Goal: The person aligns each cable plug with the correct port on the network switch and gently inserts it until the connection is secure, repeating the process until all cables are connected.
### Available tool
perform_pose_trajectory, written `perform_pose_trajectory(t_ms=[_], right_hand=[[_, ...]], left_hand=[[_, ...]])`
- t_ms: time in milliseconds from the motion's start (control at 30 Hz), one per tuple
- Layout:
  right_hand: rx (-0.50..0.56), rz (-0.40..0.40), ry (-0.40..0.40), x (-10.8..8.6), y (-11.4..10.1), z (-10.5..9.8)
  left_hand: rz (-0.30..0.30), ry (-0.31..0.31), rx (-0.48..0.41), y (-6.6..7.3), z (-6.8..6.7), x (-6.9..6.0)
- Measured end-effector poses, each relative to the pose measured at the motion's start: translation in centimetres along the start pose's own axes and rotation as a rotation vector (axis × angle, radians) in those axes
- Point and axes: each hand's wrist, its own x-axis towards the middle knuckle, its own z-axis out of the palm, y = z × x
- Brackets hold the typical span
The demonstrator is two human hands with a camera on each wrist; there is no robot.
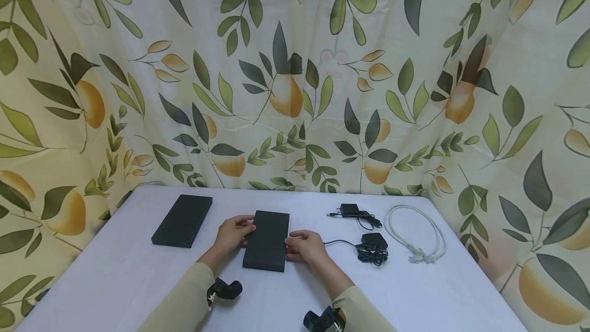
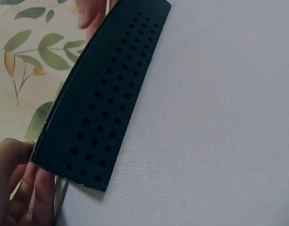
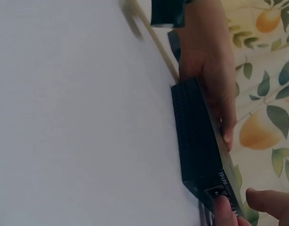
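Note:
A flat black network switch (image 1: 266,240) lies between both hands at the middle of the table, its vented side (image 2: 104,101) filling the left wrist view. My left hand (image 1: 233,231) grips its left end, thumb at the upper edge and fingers at the lower one. At the opposite end, my right hand (image 1: 308,246) touches the port face with a fingertip, while its thumb stands apart from the casing. The right wrist view shows "TP-LINK" lettering on the switch (image 3: 198,136), near the ports. Parts of the right fingers are cut off there.
Left of the hands lies another flat black box (image 1: 182,221). To the right are a black power adapter with a bundled cable (image 1: 350,210), a second adapter with coiled cord (image 1: 374,242), and a looped pale network cable (image 1: 441,234). A patterned curtain (image 1: 295,132) hangs behind the table.

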Motion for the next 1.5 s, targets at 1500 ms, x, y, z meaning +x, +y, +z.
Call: perform_pose_trajectory(t_ms=[1500], right_hand=[[0.019, 0.003, 0.045, 1.0, -0.1, 0.2]], left_hand=[[0.045, -0.075, 0.023, -0.5, -1.3, -4.1]])
